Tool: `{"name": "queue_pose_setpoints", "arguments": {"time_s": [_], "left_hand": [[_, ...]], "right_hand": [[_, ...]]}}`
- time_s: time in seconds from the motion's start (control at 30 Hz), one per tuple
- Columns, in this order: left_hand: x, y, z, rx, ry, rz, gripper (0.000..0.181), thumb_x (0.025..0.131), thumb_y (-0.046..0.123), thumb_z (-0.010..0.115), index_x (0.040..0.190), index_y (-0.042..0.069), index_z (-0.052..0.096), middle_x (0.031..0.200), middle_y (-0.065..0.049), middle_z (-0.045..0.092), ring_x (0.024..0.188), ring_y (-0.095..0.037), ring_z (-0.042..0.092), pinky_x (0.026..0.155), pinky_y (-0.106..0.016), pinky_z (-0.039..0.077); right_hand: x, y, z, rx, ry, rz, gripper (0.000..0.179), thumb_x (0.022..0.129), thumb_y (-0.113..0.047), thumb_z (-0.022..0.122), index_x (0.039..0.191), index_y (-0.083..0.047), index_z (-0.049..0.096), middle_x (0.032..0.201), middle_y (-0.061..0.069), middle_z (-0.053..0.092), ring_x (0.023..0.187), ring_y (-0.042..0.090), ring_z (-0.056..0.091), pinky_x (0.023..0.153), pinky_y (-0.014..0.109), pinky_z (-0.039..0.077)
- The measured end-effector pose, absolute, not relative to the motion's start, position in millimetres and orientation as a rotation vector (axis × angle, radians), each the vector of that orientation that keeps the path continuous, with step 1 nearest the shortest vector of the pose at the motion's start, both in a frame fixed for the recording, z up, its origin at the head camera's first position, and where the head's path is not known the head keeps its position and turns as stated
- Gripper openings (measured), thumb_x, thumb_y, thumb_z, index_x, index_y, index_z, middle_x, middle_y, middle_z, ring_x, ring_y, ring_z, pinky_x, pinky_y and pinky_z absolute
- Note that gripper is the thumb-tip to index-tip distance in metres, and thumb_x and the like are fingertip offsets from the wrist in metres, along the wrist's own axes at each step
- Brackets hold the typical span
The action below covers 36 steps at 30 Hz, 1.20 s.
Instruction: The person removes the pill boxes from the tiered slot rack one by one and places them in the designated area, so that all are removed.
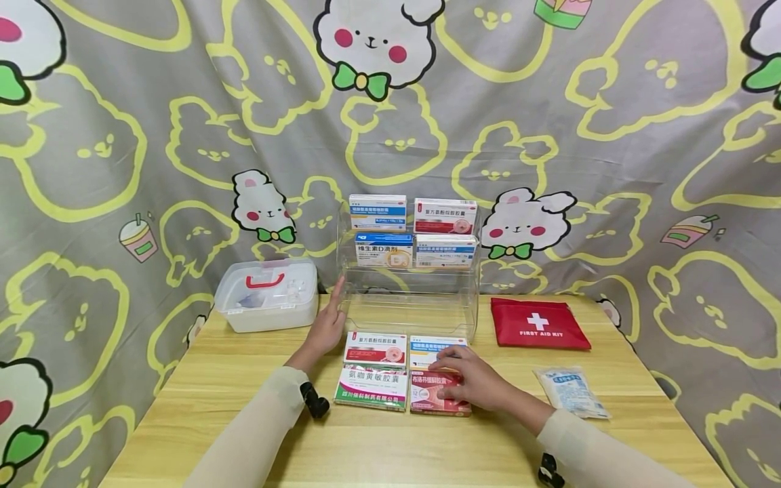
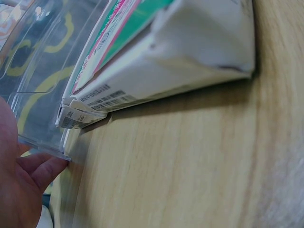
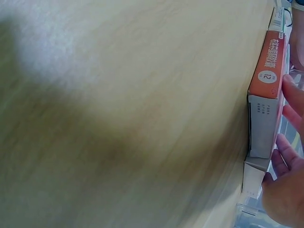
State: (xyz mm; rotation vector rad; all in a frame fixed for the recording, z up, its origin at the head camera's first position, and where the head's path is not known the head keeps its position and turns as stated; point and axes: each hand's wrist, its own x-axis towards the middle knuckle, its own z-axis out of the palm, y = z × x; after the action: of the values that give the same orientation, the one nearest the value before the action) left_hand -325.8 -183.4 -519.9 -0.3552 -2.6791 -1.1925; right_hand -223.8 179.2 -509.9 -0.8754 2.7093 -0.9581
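Left hand (image 1: 327,327) grasping nothing, index straight against clear rack (image 1: 409,283) at rack's 8 o'clock. Right hand (image 1: 474,379) loosely spread, not clenched; red box (image 1: 425,394) at its 8 o'clock, blue-white box (image 1: 424,349) at 10. Risks: dragging thumb could skew red box; sideways left-hand push could shift rack.

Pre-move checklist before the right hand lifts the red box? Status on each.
1. Clear rack steadied: ok, left hand touches its left edge.
2. Rack space: ok, boxes show only on the upper two tiers.
3. Red box label up: ok.
4. Right hand on the red box alone: not ok, it also overlaps the blue-white box behind.
5. Firm grip: cannot tell, no clear pinch shows.
6. First aid pouch apart from right hand: ok.
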Motion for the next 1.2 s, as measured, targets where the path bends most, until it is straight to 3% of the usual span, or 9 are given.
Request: {"name": "queue_pose_setpoints", "arguments": {"time_s": [0.07,0.2,0.3,0.37,0.67,0.9,1.2], "left_hand": [[-325.4,-183.3,-519.6,-0.352,-2.683,-1.195,0.084,0.105,0.003,0.042,0.166,0.038,-0.003,0.169,-0.012,0.026,0.130,-0.043,0.057,0.088,-0.052,0.047],[-324.5,-183.5,-518.9,-0.352,-2.679,-1.188,0.084,0.104,0.003,0.043,0.166,0.038,-0.002,0.167,-0.014,0.030,0.099,-0.038,0.068,0.075,-0.046,0.048],[-323.6,-183.8,-518.3,-0.356,-2.672,-1.188,0.086,0.104,0.002,0.044,0.166,0.038,-0.002,0.165,-0.017,0.033,0.068,-0.028,0.059,0.064,-0.041,0.045],[-323.3,-183.8,-518.1,-0.357,-2.674,-1.188,0.086,0.103,0.001,0.044,0.166,0.038,-0.003,0.165,-0.017,0.032,0.059,-0.023,0.051,0.061,-0.038,0.043],[-324.2,-183.7,-518.9,-0.359,-2.676,-1.180,0.086,0.103,0.001,0.043,0.166,0.039,-0.003,0.166,-0.017,0.031,0.058,-0.020,0.048,0.059,-0.037,0.042],[-325.3,-183.7,-520.0,-0.366,-2.675,-1.185,0.087,0.103,0.001,0.043,0.166,0.038,-0.004,0.166,-0.018,0.031,0.049,-0.016,0.032,0.050,-0.034,0.036],[-324.3,-182.9,-519.6,-0.373,-2.666,-1.153,0.084,0.103,0.000,0.043,0.167,0.034,-0.001,0.166,-0.018,0.032,0.053,-0.019,0.043,0.051,-0.034,0.035]], "right_hand": [[-223.6,179.1,-508.8,-0.870,2.712,-0.952,0.044,0.089,-0.043,0.078,0.130,-0.027,0.072,0.141,0.003,0.054,0.132,0.030,0.047,0.105,0.058,0.045],[-223.1,178.5,-505.8,-0.857,2.707,-0.953,0.044,0.089,-0.042,0.079,0.129,-0.025,0.072,0.140,0.004,0.054,0.132,0.030,0.048,0.105,0.058,0.045],[-222.8,177.7,-503.5,-0.846,2.702,-0.959,0.045,0.089,-0.042,0.079,0.129,-0.023,0.073,0.140,0.005,0.055,0.132,0.031,0.047,0.105,0.058,0.045],[-222.9,176.9,-502.2,-0.841,2.704,-0.957,0.044,0.089,-0.042,0.079,0.128,-0.023,0.073,0.140,0.004,0.055,0.131,0.030,0.047,0.105,0.057,0.045],[-227.7,173.6,-488.0,-0.836,2.750,-0.923,0.046,0.088,-0.039,0.081,0.129,-0.019,0.072,0.131,0.002,0.060,0.124,0.028,0.053,0.102,0.054,0.049],[-239.8,169.0,-467.3,-0.876,2.800,-0.900,0.044,0.089,-0.032,0.081,0.129,-0.015,0.072,0.130,0.004,0.063,0.124,0.029,0.055,0.101,0.054,0.050],[-261.1,158.2,-434.7,-0.932,2.850,-0.866,0.047,0.090,-0.034,0.080,0.134,-0.019,0.069,0.135,0.003,0.062,0.129,0.029,0.055,0.104,0.054,0.049]]}}
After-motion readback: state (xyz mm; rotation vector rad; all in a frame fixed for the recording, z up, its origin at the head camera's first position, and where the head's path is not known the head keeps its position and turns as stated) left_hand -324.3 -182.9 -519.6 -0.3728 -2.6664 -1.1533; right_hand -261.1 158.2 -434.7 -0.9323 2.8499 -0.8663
